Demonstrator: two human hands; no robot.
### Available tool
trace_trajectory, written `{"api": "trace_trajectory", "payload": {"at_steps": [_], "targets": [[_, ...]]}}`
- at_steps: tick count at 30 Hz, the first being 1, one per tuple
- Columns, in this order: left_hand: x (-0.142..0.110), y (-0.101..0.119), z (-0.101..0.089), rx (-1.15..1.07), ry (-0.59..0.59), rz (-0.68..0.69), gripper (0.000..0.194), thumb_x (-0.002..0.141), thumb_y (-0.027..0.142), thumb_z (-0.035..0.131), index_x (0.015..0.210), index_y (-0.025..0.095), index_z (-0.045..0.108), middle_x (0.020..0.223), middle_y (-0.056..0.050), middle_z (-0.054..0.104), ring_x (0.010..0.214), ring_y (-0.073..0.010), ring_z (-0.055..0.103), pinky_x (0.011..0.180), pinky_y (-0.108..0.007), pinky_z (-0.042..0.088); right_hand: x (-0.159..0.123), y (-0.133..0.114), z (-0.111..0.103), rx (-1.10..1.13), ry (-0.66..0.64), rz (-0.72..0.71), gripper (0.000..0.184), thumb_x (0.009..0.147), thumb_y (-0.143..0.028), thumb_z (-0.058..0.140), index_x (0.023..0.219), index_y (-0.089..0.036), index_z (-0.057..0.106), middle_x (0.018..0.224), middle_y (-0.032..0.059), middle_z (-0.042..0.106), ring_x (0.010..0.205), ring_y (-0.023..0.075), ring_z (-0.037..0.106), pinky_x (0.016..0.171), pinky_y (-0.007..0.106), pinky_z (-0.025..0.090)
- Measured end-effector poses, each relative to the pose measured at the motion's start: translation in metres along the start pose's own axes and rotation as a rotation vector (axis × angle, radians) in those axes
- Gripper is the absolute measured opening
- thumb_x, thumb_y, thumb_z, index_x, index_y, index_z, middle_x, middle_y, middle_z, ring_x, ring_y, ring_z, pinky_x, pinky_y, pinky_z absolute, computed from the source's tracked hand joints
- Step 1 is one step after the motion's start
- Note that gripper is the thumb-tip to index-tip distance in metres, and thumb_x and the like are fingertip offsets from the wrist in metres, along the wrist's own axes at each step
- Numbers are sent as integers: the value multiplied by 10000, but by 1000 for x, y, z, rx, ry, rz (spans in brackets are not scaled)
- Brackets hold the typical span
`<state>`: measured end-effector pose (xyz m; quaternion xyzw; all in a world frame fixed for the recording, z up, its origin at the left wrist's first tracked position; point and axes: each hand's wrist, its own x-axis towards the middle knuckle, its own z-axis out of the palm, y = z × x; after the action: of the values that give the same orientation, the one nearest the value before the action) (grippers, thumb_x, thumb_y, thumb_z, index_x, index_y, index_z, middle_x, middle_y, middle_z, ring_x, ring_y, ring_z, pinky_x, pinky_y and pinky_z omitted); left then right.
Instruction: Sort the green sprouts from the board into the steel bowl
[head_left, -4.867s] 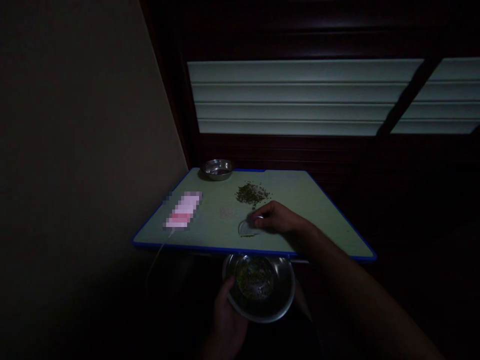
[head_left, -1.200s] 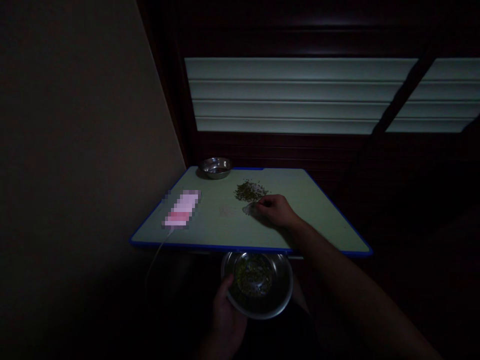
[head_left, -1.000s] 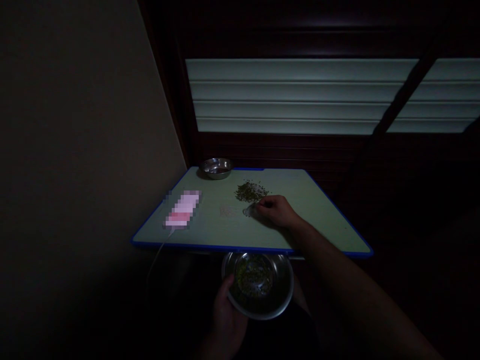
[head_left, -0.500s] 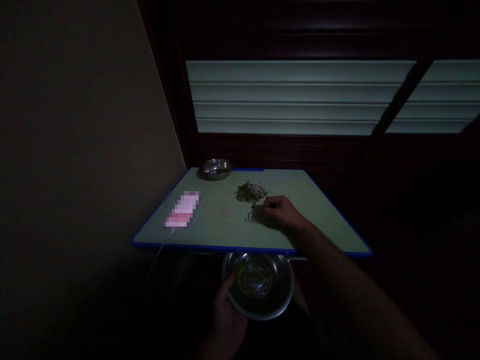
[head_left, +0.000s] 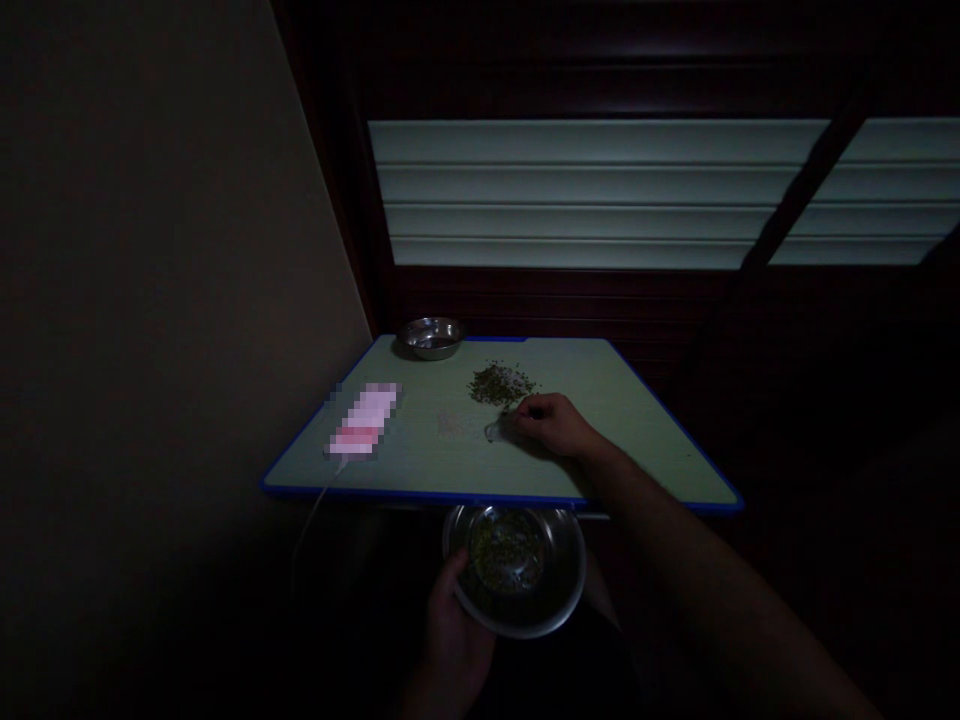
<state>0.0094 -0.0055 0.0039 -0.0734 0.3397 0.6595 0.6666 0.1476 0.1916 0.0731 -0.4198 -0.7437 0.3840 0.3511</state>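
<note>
My left hand [head_left: 456, 625] grips the rim of a steel bowl [head_left: 559, 600], thumb over the edge, just below the table's front edge. Small green beans or seeds [head_left: 502, 560] lie in its bottom. Above the table, my right hand [head_left: 553, 422] is closed in a pinch on a small clear, rounded piece [head_left: 495, 429], whose kind I cannot make out. Its lower edge is at the tabletop. Just beyond the fingers is a loose pile of small greenish-brown beans or seeds [head_left: 496, 384], with whitish bits among them.
The pale green table [head_left: 637, 450] has a blue edge. A second steel bowl [head_left: 433, 340] stands at its back left corner. A phone with a blurred screen [head_left: 366, 418] lies at the left, its cable [head_left: 315, 510] hanging over the front edge. A faint pinkish patch [head_left: 454, 424] marks the tabletop.
My right hand, earlier nearer the front edge with the clear piece, moved back toward the pile. In the last half second it shifted slightly left. My left hand and the bowl stay in place.
</note>
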Motion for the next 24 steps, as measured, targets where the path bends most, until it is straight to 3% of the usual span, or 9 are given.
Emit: {"api": "trace_trajectory", "payload": {"at_steps": [13,24], "targets": [[1,1,2,8,21,0,229,830,249,530,902,217,745,890,-58,779,894,-231,703,976,-439,458,2,-6,3,38,-93,-1,295,671,-420,688,688,-127,667,590,2,560,560,100,445,537,244,351],[0,2,1,3,3,9,237,831,248,535,928,211,748,923,-69,777,956,-244,689,981,-438,452,-13,-23,4,64,-353,13,300,717,-401,687,761,-104,702,644,19,619,577,99,481,563,239,400]]}}
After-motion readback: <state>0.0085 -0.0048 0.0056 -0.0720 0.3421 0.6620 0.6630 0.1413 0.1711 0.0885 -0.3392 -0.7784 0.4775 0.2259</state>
